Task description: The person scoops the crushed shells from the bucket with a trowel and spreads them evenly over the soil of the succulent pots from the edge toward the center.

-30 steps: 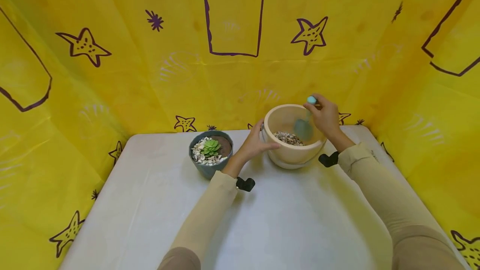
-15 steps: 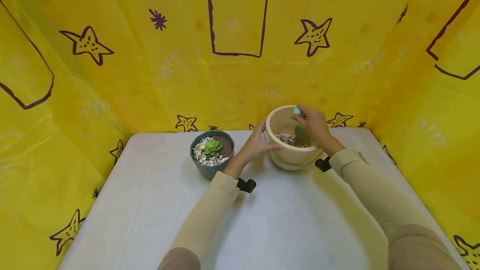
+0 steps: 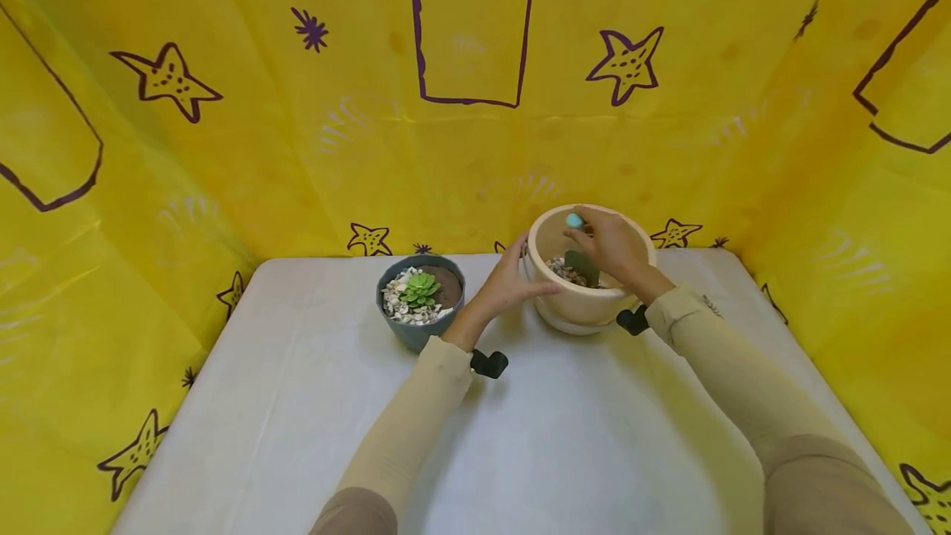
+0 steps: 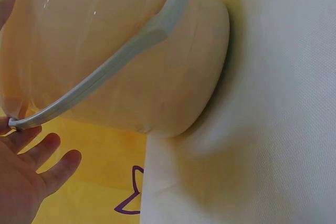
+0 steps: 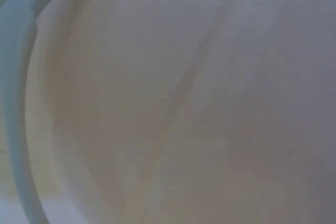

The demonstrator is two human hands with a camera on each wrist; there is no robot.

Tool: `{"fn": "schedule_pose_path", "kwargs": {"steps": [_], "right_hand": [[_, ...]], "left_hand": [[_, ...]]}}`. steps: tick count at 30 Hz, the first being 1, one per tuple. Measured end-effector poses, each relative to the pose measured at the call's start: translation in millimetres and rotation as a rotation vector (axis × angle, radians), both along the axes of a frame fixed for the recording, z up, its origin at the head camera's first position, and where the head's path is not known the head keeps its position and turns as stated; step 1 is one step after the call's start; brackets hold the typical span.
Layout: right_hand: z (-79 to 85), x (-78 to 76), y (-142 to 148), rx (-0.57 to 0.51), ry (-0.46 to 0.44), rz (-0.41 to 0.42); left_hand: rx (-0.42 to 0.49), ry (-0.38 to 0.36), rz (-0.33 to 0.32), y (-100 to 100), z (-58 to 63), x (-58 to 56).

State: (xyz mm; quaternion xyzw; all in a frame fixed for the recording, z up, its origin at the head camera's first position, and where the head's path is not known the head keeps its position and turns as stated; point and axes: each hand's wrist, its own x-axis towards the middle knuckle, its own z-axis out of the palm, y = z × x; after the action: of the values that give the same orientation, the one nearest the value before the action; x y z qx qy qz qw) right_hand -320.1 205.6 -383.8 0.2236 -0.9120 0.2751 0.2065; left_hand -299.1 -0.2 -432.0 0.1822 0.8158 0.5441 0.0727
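Note:
A beige bucket (image 3: 575, 310) with small mixed pebbles (image 3: 559, 269) inside stands at the table's back right. My right hand (image 3: 612, 244) reaches over its rim and grips the light-blue handle (image 3: 574, 220) of a small shovel, whose grey-green blade (image 3: 583, 264) is down at the pebbles. Thumb and fingers of my left hand (image 3: 508, 283) spread against the bucket's left side at the rim. In the left wrist view that hand's (image 4: 23, 174) fingertips touch by the pivot of the bucket's grey handle (image 4: 105, 74), other fingers loosely extended. Only bucket wall (image 5: 157, 103) and handle (image 5: 13, 93) fill the right wrist view.
Left of the bucket, a blue-grey pot (image 3: 407, 335) holds a green succulent (image 3: 421, 290), white stones and a brown patch. The white-covered table (image 3: 579, 428) ends at a yellow patterned curtain (image 3: 297, 147) behind and on both sides.
My right hand has moved left and lower into the bucket, bringing the shovel blade from the right inner wall to the pebbles. The left hand stays at the rim.

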Motion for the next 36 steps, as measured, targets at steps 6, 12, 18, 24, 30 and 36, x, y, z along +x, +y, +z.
{"fn": "schedule_pose_path", "kwargs": {"steps": [6,12,18,24,30,36], "right_hand": [[0.1,0.6,8.8,-0.064,0.050,-0.038],[2.0,-2.6,12.4,-0.034,0.090,-0.093],[10.1,-3.9,-1.0,0.031,-0.095,-0.100],[7.7,-6.4,-9.8,-0.045,-0.201,-0.001],[8.9,-5.2,1.6,-0.079,-0.276,0.015],[15.8,-5.8,13.9,-0.199,-0.443,0.037]], "left_hand": [[0.005,0.010,-0.002,1.3,-0.3,-0.4],[0.001,0.003,0.000,0.8,0.8,-0.9],[-0.025,0.009,0.005,-1.3,2.4,-2.9],[-0.006,-0.006,-0.003,-0.2,-0.6,-3.5],[-0.026,-0.004,-0.010,0.3,-0.8,-2.7],[-0.031,0.000,0.000,0.1,-0.3,-3.7]]}}
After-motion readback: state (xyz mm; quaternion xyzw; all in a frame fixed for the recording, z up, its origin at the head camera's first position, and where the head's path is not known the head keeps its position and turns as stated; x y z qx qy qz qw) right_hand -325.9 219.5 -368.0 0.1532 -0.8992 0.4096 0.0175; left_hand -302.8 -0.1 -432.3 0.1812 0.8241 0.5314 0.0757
